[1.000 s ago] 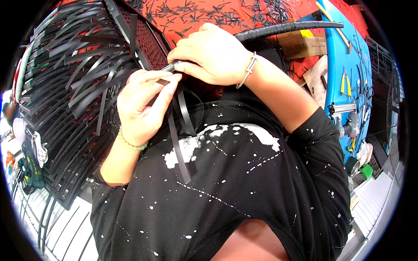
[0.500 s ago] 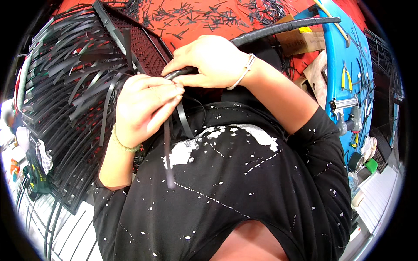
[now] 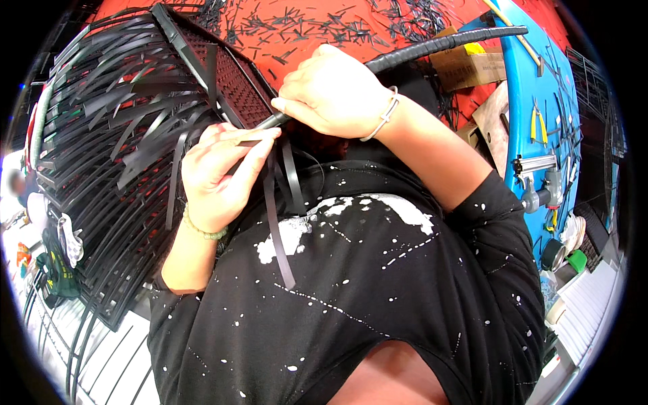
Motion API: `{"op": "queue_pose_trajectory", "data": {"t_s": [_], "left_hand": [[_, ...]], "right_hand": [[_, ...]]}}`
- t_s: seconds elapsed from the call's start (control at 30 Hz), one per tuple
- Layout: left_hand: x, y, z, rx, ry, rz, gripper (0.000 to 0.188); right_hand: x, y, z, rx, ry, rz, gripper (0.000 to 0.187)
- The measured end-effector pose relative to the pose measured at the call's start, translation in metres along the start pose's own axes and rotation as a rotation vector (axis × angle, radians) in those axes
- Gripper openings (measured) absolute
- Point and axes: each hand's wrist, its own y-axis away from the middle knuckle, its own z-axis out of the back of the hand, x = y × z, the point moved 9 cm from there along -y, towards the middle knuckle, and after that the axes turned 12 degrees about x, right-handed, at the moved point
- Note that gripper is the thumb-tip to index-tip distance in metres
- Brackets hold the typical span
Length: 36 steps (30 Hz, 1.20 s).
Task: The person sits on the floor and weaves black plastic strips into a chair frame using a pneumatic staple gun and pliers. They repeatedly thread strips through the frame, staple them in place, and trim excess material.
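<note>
A curved rod (image 3: 439, 44), closely wrapped in flat black strip, runs from the upper right down to a spot between my hands. My right hand (image 3: 335, 94) closes round this rod, with its thumb along it near the lower end. At that end, my left hand (image 3: 219, 172) pinches a flat dark strip (image 3: 248, 143) between thumb and fingers. Loose strip ends (image 3: 278, 236) dangle below the fingers over my black shirt. Just beyond stands a dark red woven panel (image 3: 239, 84) in a black-wrapped frame. My fingers partly hide where strip and rod meet.
Many long black strips (image 3: 101, 155) fan out at the left. Strip scraps (image 3: 290, 27) litter the red surface ahead. On the right, a blue table (image 3: 530, 88) carries yellow-handled snips (image 3: 538, 125) and a metal clamp (image 3: 540, 192). A cardboard box (image 3: 472, 71) sits beside it.
My right fingers have curled round the rod, where thumb and forefinger were stretched toward its end. My left hand has turned slightly, showing the pinched strip. The panel has shifted a little right.
</note>
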Motion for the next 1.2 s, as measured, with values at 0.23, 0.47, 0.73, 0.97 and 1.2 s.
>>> {"op": "queue_pose_trajectory", "data": {"t_s": [0.23,0.47,0.73,0.97,1.2], "left_hand": [[0.052,0.002,0.0,-0.035,0.226,0.45,0.014],[0.064,-0.009,0.006,-0.106,0.386,0.424,0.019],[0.069,-0.021,0.016,-0.104,0.295,0.339,0.016],[0.036,-0.031,0.017,0.019,-0.129,-0.004,0.011],[0.026,-0.039,0.01,0.119,-0.398,-0.135,0.01]], "right_hand": [[0.003,-0.003,0.007,-0.122,-0.088,0.088,0.027],[0.0,-0.007,0.006,-0.14,-0.038,0.116,0.03],[-0.007,-0.019,0.006,-0.187,0.047,0.091,0.034],[-0.009,-0.02,0.007,-0.166,0.0,0.108,0.029],[-0.014,-0.021,0.004,-0.114,-0.033,0.05,0.03]]}}
